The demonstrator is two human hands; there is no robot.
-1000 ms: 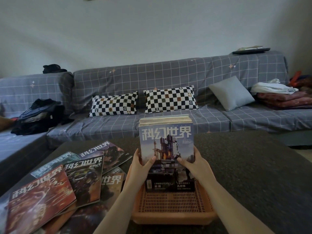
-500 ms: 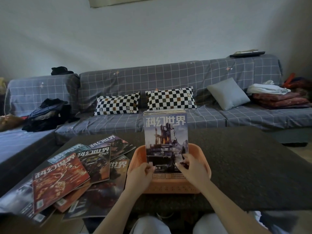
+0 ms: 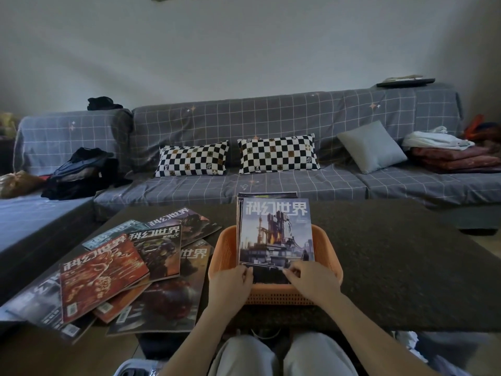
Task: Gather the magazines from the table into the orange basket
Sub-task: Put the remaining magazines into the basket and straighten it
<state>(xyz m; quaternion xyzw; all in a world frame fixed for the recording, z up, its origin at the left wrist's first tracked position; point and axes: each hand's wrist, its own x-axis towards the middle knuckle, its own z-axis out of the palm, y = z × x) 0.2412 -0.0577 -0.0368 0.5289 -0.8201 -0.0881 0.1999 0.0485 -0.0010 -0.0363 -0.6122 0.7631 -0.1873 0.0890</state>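
Note:
A stack of magazines (image 3: 275, 229) with a blue city cover leans back inside the orange basket (image 3: 329, 256) on the dark table (image 3: 406, 267). Its top edge sticks out over the basket's far rim. My left hand (image 3: 230, 287) grips the stack's lower left corner at the basket's near rim. My right hand (image 3: 311, 280) pinches the lower right corner. Several more magazines (image 3: 130, 264) lie fanned out on the table to the left of the basket, a red-covered one (image 3: 100, 275) on top.
A grey checked sofa (image 3: 271, 118) runs behind the table with two checkered pillows (image 3: 278, 153), a grey cushion (image 3: 371, 149), dark clothes (image 3: 81, 172) and folded blankets (image 3: 455, 158). My knees (image 3: 282, 354) show under the table's near edge.
The stack has come down from upright above the basket into it and now leans back. Both hands slid down to its lower corners. The view has pulled back.

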